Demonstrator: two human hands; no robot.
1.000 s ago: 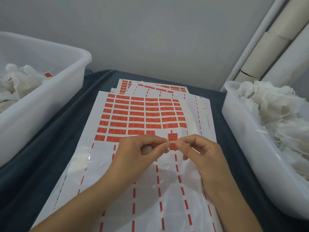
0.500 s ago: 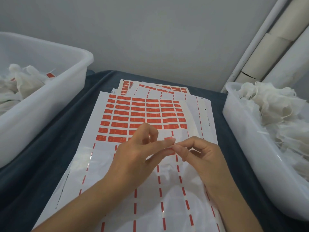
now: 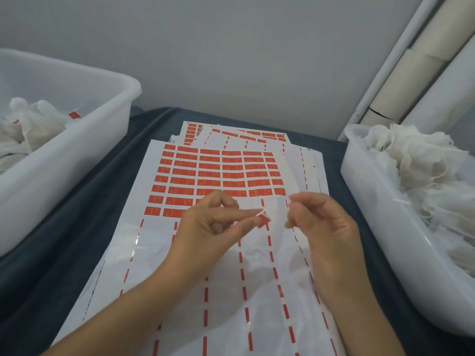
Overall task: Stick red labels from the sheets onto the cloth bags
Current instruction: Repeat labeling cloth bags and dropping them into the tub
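L hand point(image 3: 216, 224) pinches one red label point(image 3: 263, 220) betw thumb & forefinger, above top label sheet point(image 3: 144, 227) mid-desk. R hand point(image 3: 321, 222) just beside, fingers curled, holding nothing I can make out. Cloth bags point(image 3: 421, 170) fill bin point(image 3: 380, 227) at desk's right edge; more in bin point(image 3: 64, 160) at left edge.

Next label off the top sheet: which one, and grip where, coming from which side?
Probably the near-left label on the top sheet: it ends the nearest row, with bare backing to its left and below. Come from the near-left and lift its free corner with a fingertip, then pinch that edge. The left hand already holds a peeled label; the right hand looks free.
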